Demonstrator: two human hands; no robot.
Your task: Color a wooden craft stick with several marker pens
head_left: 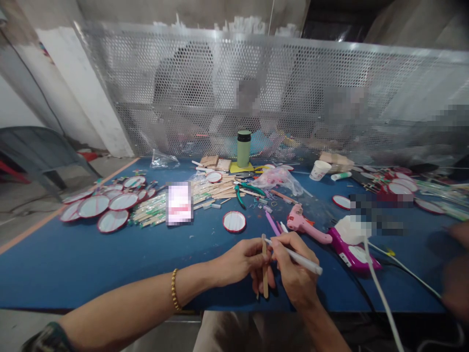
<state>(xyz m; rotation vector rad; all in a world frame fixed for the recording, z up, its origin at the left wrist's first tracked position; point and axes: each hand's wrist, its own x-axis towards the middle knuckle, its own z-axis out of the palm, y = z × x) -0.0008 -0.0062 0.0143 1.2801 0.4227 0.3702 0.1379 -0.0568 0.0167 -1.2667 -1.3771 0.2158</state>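
Note:
My left hand, with a beaded bracelet at its wrist, grips a flat wooden craft stick with rounded ends, held upright near the table's front edge. In my right hand is a white pen, its tip at the upper part of the stick. Whether the tip touches the wood, I cannot tell. Just beyond my hands are a purple pen and a round white disc with a red rim. A pink glue gun lies to the right of them.
Red-rimmed discs and a heap of wooden sticks cover the left side. Green-handled pliers, a green bottle and a paper cup stand or lie farther back. White cables run from a purple power strip; another person's hand is at right.

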